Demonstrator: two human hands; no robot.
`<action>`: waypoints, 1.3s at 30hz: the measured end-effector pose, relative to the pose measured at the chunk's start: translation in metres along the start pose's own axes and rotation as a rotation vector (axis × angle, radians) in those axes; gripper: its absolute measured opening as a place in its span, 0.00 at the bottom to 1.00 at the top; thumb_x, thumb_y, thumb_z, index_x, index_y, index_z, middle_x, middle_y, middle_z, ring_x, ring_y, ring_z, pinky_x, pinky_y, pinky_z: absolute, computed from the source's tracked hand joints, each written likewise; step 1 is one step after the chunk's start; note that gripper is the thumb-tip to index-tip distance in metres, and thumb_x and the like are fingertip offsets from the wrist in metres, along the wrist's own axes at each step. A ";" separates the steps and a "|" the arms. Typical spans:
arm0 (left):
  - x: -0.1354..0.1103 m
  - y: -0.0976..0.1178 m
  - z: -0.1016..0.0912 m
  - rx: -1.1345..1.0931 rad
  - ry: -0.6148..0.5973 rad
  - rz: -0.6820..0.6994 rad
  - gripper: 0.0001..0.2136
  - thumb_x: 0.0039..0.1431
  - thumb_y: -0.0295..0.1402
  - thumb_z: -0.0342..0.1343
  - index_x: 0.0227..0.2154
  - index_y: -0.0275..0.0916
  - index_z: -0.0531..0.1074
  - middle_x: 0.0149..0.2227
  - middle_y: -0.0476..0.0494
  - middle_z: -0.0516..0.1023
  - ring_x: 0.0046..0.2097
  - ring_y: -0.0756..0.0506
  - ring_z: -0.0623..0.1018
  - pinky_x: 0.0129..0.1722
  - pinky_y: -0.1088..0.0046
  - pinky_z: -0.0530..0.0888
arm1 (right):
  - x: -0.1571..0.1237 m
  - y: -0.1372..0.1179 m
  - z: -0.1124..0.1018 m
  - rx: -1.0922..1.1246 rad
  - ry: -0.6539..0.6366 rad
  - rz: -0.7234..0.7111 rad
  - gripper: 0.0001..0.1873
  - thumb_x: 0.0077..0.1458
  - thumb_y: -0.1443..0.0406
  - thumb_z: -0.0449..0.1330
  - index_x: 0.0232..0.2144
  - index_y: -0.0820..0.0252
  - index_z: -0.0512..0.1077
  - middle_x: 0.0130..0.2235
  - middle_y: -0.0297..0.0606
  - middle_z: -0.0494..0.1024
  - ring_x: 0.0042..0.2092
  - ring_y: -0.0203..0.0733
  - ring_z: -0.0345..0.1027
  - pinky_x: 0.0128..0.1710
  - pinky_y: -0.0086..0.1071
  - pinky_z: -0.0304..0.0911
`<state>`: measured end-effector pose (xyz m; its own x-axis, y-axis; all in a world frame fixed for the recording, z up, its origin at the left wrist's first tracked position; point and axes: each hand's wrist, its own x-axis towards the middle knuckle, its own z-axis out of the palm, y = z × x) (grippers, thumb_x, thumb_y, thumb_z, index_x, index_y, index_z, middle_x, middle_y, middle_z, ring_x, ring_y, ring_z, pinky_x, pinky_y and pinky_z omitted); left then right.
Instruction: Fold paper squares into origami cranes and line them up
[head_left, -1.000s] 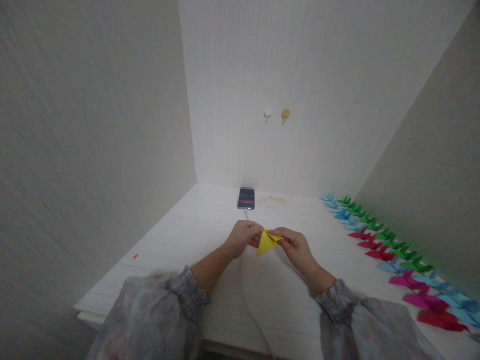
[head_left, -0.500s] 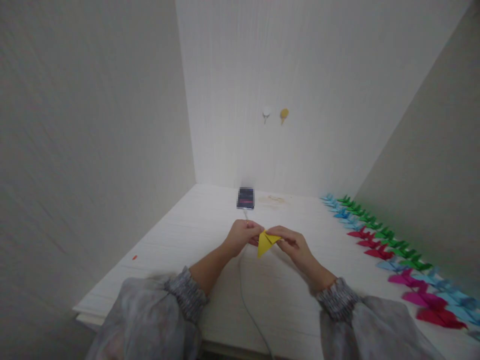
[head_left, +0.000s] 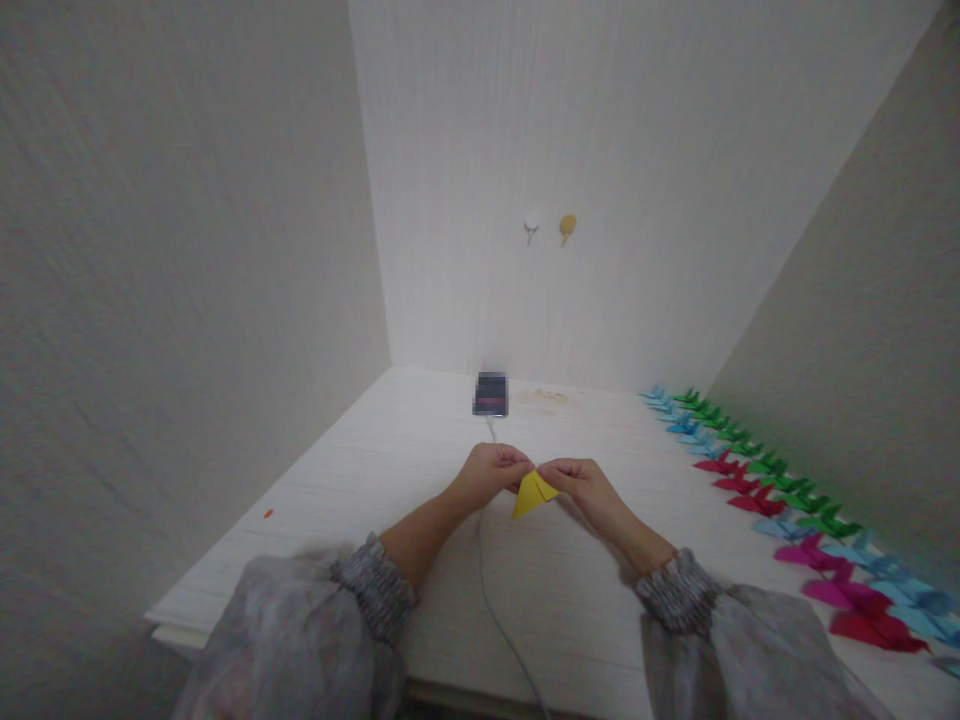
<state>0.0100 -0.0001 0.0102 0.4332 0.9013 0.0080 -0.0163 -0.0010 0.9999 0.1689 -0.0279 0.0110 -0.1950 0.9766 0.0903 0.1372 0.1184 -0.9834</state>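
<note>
A piece of folded yellow origami paper [head_left: 534, 492] is held between my two hands above the middle of the table. My left hand [head_left: 491, 473] pinches its upper left side, with thumb and fingers closed on it. From the other side my right hand [head_left: 581, 482] grips the upper right part between thumb and fingers. The fingertips of both hands nearly meet at the top of the paper. One pointed flap hangs down to the lower left, and a slit shows between the folds.
Several folded paper cranes [head_left: 765, 465] in green, blue, red and pink stand in rows along the right side of the white table [head_left: 337, 480]. A phone [head_left: 491, 394] leans at the back wall, its cable [head_left: 495, 610] running toward me. An orange scrap [head_left: 268, 513] lies left.
My right hand has shifted its fingers from lying over the paper's top to a pinch at its upper edge. The yellow paper has tilted slightly, its point now a little lower.
</note>
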 end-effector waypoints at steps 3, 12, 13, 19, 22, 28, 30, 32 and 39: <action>0.000 0.000 0.000 -0.016 -0.004 -0.001 0.09 0.43 0.34 0.56 0.24 0.31 0.70 0.22 0.46 0.74 0.24 0.52 0.73 0.27 0.75 0.71 | 0.000 -0.001 0.000 -0.016 0.029 0.009 0.13 0.42 0.59 0.58 0.23 0.65 0.75 0.22 0.36 0.74 0.25 0.35 0.63 0.28 0.30 0.57; 0.001 -0.002 0.000 -0.065 -0.029 -0.026 0.10 0.43 0.35 0.56 0.25 0.31 0.71 0.23 0.45 0.74 0.24 0.52 0.73 0.27 0.76 0.71 | -0.002 -0.006 0.004 -0.032 0.079 -0.019 0.11 0.42 0.61 0.58 0.23 0.64 0.75 0.22 0.35 0.74 0.25 0.35 0.63 0.29 0.29 0.57; 0.001 -0.002 0.000 -0.062 -0.027 -0.032 0.10 0.42 0.35 0.57 0.25 0.31 0.71 0.23 0.45 0.74 0.25 0.52 0.73 0.27 0.76 0.71 | -0.002 -0.006 0.004 -0.034 0.077 -0.021 0.11 0.42 0.61 0.58 0.23 0.64 0.75 0.22 0.35 0.74 0.25 0.35 0.63 0.29 0.29 0.57; 0.002 -0.004 -0.001 -0.088 -0.036 -0.061 0.11 0.39 0.34 0.60 0.25 0.31 0.70 0.23 0.45 0.74 0.24 0.52 0.73 0.26 0.76 0.70 | 0.001 0.001 0.002 -0.078 0.069 -0.024 0.12 0.42 0.60 0.58 0.23 0.64 0.75 0.22 0.36 0.74 0.25 0.35 0.63 0.28 0.29 0.57; 0.003 -0.004 -0.001 -0.092 -0.002 -0.065 0.09 0.39 0.32 0.59 0.24 0.31 0.70 0.22 0.46 0.74 0.23 0.52 0.73 0.25 0.75 0.70 | 0.002 0.004 0.000 -0.073 0.056 -0.022 0.11 0.42 0.60 0.57 0.23 0.64 0.75 0.22 0.36 0.74 0.25 0.35 0.63 0.27 0.28 0.57; 0.004 -0.003 -0.003 -0.086 0.089 -0.070 0.06 0.41 0.29 0.58 0.23 0.31 0.70 0.22 0.45 0.74 0.23 0.53 0.73 0.25 0.77 0.70 | 0.005 0.004 -0.010 -0.044 0.030 -0.022 0.11 0.42 0.61 0.57 0.19 0.64 0.73 0.18 0.33 0.71 0.22 0.33 0.61 0.26 0.28 0.57; 0.005 -0.005 -0.004 -0.087 0.111 -0.072 0.06 0.40 0.29 0.58 0.24 0.30 0.70 0.22 0.45 0.74 0.23 0.53 0.73 0.24 0.77 0.70 | 0.005 0.004 -0.014 -0.033 0.036 -0.009 0.12 0.42 0.60 0.58 0.19 0.64 0.73 0.18 0.33 0.71 0.21 0.33 0.61 0.26 0.29 0.57; 0.007 -0.006 -0.006 -0.102 0.118 -0.070 0.06 0.40 0.29 0.58 0.24 0.30 0.70 0.23 0.45 0.74 0.23 0.53 0.73 0.24 0.77 0.70 | 0.006 0.006 -0.018 -0.026 0.043 0.010 0.13 0.41 0.59 0.58 0.18 0.64 0.72 0.18 0.34 0.71 0.20 0.33 0.61 0.25 0.29 0.58; 0.009 -0.012 -0.013 -0.115 0.152 -0.057 0.07 0.40 0.30 0.58 0.23 0.30 0.70 0.22 0.44 0.74 0.23 0.52 0.73 0.24 0.76 0.70 | 0.006 0.012 -0.032 0.018 0.118 -0.012 0.14 0.42 0.57 0.58 0.19 0.63 0.70 0.17 0.33 0.69 0.20 0.33 0.60 0.24 0.29 0.57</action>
<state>0.0026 0.0139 -0.0018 0.2958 0.9534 -0.0592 -0.1024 0.0932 0.9904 0.2005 -0.0148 0.0052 -0.0805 0.9897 0.1186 0.1180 0.1276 -0.9848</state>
